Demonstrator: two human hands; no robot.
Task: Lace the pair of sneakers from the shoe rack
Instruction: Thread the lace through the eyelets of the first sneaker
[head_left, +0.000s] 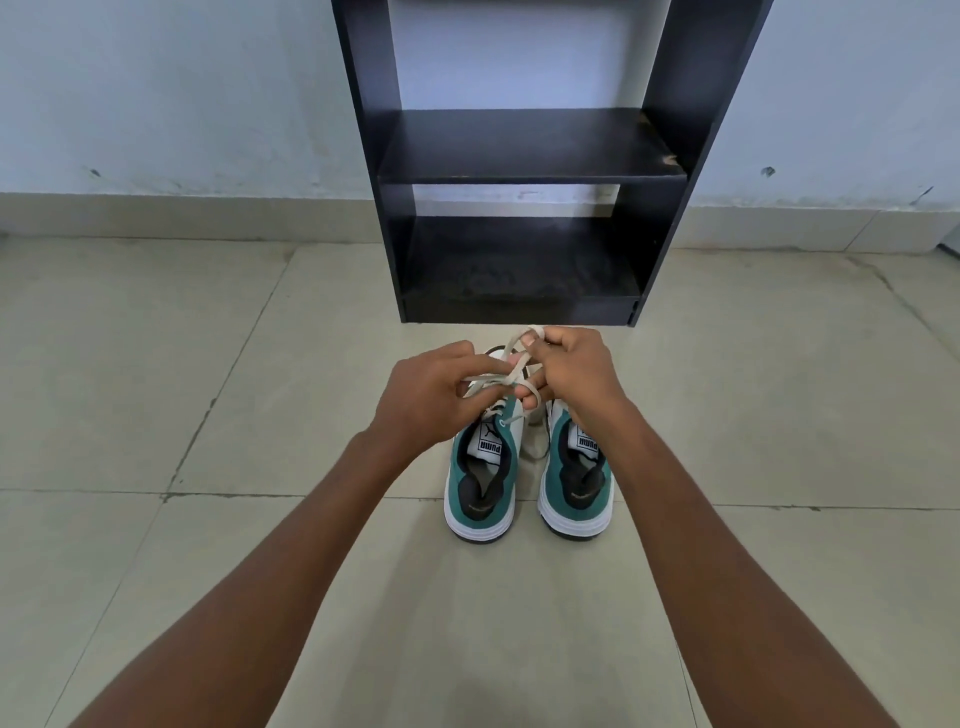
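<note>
Two white and teal sneakers stand side by side on the floor, heels toward me: the left sneaker (483, 483) and the right sneaker (576, 488). Both hands hover over the left sneaker's front. My left hand (426, 400) pinches one strand of the white lace (493, 379). My right hand (571, 374) holds a loop of the same lace, wound around its fingers. The toes of both shoes are hidden behind my hands.
A black shoe rack (524, 171) with bare shelves stands against the pale wall just beyond the sneakers. Beige floor tiles (156, 389) spread to both sides and toward me.
</note>
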